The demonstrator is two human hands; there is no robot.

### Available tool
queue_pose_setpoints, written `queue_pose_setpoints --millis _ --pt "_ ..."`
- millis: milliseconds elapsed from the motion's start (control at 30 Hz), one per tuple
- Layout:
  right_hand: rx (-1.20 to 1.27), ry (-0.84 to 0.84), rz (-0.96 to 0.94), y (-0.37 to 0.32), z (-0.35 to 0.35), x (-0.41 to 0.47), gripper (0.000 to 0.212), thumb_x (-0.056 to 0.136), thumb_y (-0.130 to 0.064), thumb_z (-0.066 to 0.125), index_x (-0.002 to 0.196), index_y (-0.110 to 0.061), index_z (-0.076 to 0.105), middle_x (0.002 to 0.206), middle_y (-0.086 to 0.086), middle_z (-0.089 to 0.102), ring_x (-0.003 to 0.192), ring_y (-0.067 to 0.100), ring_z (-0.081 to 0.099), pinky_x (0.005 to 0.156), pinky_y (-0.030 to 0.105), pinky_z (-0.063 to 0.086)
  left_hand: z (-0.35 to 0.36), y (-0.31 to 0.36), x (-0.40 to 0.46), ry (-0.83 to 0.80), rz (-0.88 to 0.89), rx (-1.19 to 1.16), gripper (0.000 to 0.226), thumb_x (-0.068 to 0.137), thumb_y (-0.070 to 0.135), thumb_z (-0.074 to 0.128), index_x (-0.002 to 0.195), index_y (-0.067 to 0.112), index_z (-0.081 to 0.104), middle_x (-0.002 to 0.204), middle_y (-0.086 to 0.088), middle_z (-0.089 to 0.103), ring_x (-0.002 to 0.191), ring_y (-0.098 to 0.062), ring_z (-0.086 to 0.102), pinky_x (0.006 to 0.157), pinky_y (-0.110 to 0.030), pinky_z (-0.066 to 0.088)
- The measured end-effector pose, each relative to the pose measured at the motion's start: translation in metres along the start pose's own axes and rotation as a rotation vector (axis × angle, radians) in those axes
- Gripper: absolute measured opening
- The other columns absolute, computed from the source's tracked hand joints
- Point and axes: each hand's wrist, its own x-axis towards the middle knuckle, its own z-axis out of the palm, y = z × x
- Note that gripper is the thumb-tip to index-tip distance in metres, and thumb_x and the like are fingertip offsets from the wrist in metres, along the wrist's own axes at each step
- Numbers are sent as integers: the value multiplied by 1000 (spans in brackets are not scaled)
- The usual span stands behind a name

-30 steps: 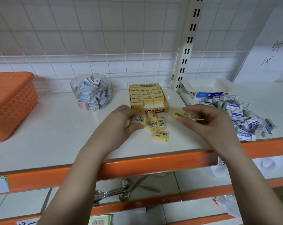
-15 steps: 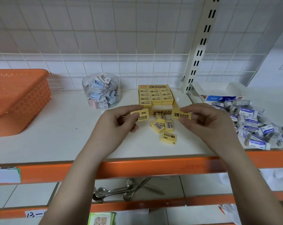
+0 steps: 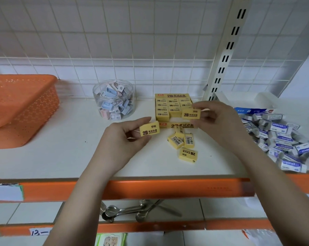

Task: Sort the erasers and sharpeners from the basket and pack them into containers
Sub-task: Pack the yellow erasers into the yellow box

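My left hand point(image 3: 122, 139) pinches a yellow 2B eraser point(image 3: 149, 129) just above the white shelf. My right hand point(image 3: 219, 121) pinches a second yellow eraser point(image 3: 191, 113) over the front right corner of the open yellow eraser box point(image 3: 173, 125), which holds rows of the same erasers. Several loose yellow erasers point(image 3: 183, 142) lie on the shelf in front of the box, between my hands. A clear round tub of pastel sharpeners point(image 3: 113, 99) stands left of the box. The orange basket point(image 3: 20, 107) sits at the far left.
A heap of white-and-blue erasers point(image 3: 281, 137) covers the shelf's right side, behind it an open white box point(image 3: 246, 103). A white slotted upright point(image 3: 223, 57) rises behind the yellow box. The orange shelf edge point(image 3: 150, 189) runs across the front; metal spoons point(image 3: 130, 210) lie on the shelf below.
Both hands have lifted their erasers off the loose pile. The right hand has carried its eraser up and back over the yellow box; the left has turned its eraser label-up.
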Motion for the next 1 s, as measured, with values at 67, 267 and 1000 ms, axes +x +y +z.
queue_pose_setpoints --millis 67,267,1000 --pt "-137 -43 16 6 5 21 32 78 -9 74 106 -22 66 108 -6 57 92 12 62 80 12 48 2 -2 2 24 11 72 44 78 11 73 100 47 61 59 14 50 58 -5 46 62 -11 39" --pt "-335 -211 35 25 26 59 28 79 -13 75 104 -21 64 111 -1 52 94 13 59 77 16 43 4 -4 6 93 47 131 35 78 17 72 101 41 63 73 -5 65 70 -24 64 75 -33 52" --pt "-336 -227 186 31 47 77 20 72 -14 81 90 -13 73 75 -11 56 77 8 55 59 10 39 3 -8 20 256 158 182 28 68 21 80 91 29 65 81 14 61 78 -4 57 71 -9 47"
